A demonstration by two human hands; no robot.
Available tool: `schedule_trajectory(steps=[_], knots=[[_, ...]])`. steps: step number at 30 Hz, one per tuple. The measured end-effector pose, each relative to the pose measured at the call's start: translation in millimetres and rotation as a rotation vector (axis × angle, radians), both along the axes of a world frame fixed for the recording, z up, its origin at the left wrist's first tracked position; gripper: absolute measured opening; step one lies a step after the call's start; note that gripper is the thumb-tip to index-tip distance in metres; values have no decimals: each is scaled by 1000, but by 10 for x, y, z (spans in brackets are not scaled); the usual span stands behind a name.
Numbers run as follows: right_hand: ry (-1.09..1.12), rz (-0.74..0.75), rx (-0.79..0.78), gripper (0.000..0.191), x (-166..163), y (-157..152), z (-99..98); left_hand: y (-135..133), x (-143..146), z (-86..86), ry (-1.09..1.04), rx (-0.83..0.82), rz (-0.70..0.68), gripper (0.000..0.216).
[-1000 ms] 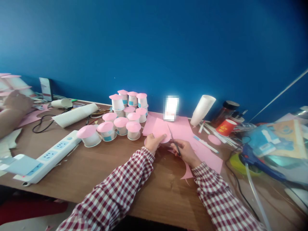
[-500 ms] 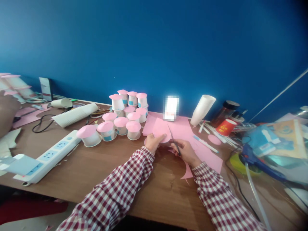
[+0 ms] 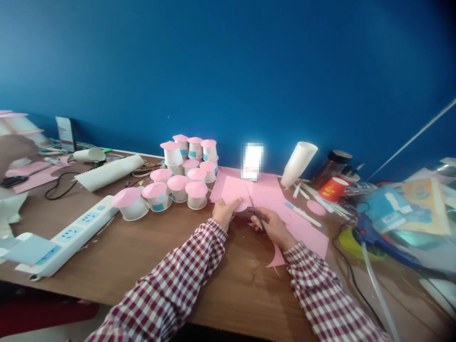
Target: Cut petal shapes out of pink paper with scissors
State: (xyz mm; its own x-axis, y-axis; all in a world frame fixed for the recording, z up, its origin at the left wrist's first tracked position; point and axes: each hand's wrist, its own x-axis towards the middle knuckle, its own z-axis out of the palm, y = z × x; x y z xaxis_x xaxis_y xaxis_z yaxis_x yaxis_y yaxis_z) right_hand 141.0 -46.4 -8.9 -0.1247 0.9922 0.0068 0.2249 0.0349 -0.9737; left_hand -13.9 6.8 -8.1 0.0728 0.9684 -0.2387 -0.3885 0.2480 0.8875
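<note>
Left hand (image 3: pixel 223 212), centre of frame: pinching a pink paper piece (image 3: pixel 235 192) above the table (image 3: pixel 142 247); right hand (image 3: pixel 272 225) closed round scissors (image 3: pixel 255 209), blades in the paper's right edge (cutting under way); little changed since a second ago, both hands slightly higher in frame.

We see soft, even daylight with faint shadows on the bench (image 3: pixel 107 247). Edges bow and darken; the right-side clutter (image 3: pixel 402 213) blurs.
</note>
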Motion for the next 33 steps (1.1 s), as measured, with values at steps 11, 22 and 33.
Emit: schedule_trajectory(steps=[11, 22, 33], knots=[[42, 11, -5, 44, -2, 10, -22, -49, 20, 79, -127, 28, -17, 34], [110, -131, 11, 46, -29, 18, -39, -1, -92, 96, -328, -139, -31, 29], [115, -431, 225, 37, -48, -13, 33, -66, -47, 22, -365, -71, -194, 20]])
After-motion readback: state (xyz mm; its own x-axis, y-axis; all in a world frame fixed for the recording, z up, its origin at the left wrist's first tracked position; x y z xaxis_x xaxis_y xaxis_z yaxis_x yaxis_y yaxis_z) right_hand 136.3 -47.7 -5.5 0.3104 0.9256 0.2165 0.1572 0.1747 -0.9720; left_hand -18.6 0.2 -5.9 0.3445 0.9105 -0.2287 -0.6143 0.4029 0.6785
